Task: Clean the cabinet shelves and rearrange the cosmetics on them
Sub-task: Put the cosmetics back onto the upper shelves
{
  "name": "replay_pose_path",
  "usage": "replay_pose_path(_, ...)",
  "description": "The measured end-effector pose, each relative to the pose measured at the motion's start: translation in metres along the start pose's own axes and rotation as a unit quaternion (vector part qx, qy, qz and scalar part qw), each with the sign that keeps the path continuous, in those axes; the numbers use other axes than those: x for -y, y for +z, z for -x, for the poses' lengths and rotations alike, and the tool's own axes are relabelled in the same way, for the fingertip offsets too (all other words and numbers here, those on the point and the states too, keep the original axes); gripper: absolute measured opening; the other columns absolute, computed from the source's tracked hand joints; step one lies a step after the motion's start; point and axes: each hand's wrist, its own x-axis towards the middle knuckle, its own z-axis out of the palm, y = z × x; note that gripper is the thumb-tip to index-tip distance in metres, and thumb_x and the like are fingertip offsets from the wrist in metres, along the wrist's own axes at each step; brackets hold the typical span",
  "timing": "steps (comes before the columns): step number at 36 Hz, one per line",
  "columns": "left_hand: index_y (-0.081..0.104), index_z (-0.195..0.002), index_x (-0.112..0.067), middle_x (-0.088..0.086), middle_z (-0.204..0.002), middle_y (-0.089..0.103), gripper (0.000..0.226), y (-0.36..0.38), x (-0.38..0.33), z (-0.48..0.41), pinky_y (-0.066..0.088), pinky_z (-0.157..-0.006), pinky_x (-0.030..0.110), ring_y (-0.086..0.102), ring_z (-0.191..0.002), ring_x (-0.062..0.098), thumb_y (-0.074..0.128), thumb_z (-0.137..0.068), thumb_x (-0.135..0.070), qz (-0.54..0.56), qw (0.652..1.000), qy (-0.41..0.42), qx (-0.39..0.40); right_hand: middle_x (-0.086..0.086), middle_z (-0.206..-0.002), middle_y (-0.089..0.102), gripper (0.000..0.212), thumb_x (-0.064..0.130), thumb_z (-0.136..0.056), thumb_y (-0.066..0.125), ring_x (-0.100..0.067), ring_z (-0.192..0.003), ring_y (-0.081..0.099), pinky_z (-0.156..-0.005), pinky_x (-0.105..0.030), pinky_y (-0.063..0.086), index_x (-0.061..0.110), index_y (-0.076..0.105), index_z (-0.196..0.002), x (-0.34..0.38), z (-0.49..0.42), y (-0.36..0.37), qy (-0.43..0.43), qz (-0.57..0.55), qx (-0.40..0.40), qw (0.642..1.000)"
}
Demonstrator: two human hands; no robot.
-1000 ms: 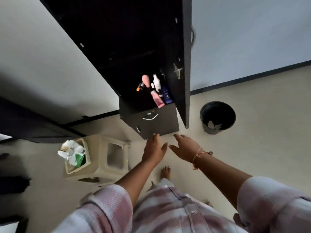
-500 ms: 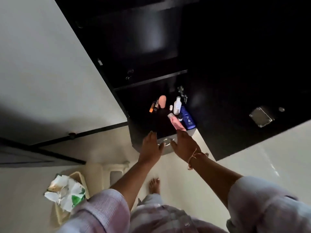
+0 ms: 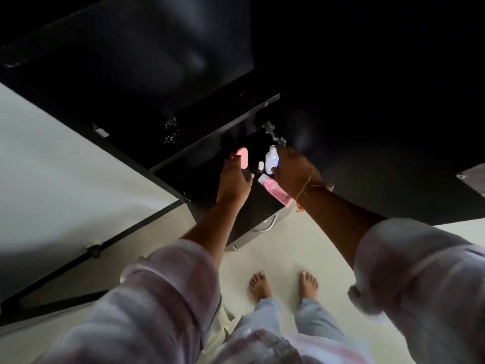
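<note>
On shelf (image 3: 199, 177), right hand (image 3: 294, 172) grips white bottle (image 3: 271, 158); left hand (image 3: 235, 179) at pink container (image 3: 242, 156), hold unclear; pink tube (image 3: 275, 191) under right wrist.

Down on the low black shelf (image 3: 207, 179) of the cabinet, the cosmetics crowd toward its right end: a rounded pink item (image 3: 243, 156) stands at the far left of the group, a tiny white-capped bottle (image 3: 261, 165) sits just right of it, and a white bottle (image 3: 271, 159) is upright beside that. Nearer the front, a pink tube (image 3: 275, 192) lies flat on its side, cap end pointing far-left, its tail reaching the shelf's near edge. The left stretch is too dark to read.
</note>
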Motion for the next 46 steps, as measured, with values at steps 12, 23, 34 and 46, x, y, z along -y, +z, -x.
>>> replay_pose_path(12, 0.037, -0.147, -0.018, 0.016, -0.145, 0.043, 0.068, 0.024, 0.008, -0.068, 0.045, -0.101, 0.035, 0.045, -0.132, 0.029, 0.069, -0.088, -0.019, -0.064, 0.998, 0.005, 0.016, -0.007, -0.141, 0.050, 0.057, 0.016, -0.086, 0.064, -0.034, -0.122, 0.055, -0.098, -0.049, 0.048, 0.026, 0.044, -0.139, -0.022, -0.055, 0.030, -0.008, -0.013, 0.032, 0.999)
replay_pose_path(23, 0.053, -0.135, -0.020, 0.012, -0.133, 0.057, 0.046, 0.032, 0.025, -0.084, 0.050, -0.094, 0.034, 0.057, -0.121, 0.027, 0.060, -0.091, -0.009, -0.092, 0.996, -0.012, -0.008, -0.013, -0.117, 0.064, 0.029, 0.018, -0.091, 0.060, -0.034, -0.104, 0.064, -0.086, -0.046, 0.055, 0.016, 0.056, -0.119, -0.026, -0.079, 0.037, -0.037, 0.057, 0.048, 0.997)
replay_pose_path(34, 0.053, -0.135, -0.017, 0.015, -0.129, 0.059, 0.042, 0.014, 0.019, -0.066, 0.055, -0.087, 0.034, 0.060, -0.115, 0.027, 0.057, -0.093, -0.013, -0.053, 0.995, -0.011, -0.086, -0.018, -0.106, 0.065, 0.020, 0.023, -0.095, 0.056, -0.037, -0.096, 0.065, -0.077, -0.041, 0.057, 0.016, 0.059, -0.113, -0.018, -0.084, 0.026, -0.014, 0.066, 0.045, 0.997)
replay_pose_path(46, 0.059, -0.126, -0.010, 0.016, -0.125, 0.058, 0.037, -0.024, -0.009, -0.001, 0.051, -0.079, 0.020, 0.064, -0.106, 0.026, 0.063, -0.090, -0.010, 0.064, 0.986, -0.035, -0.151, -0.012, -0.104, 0.069, 0.028, 0.030, -0.091, 0.063, -0.034, -0.092, 0.068, -0.074, -0.045, 0.059, 0.025, 0.058, -0.118, -0.003, -0.054, -0.019, 0.014, 0.017, -0.008, 1.000)
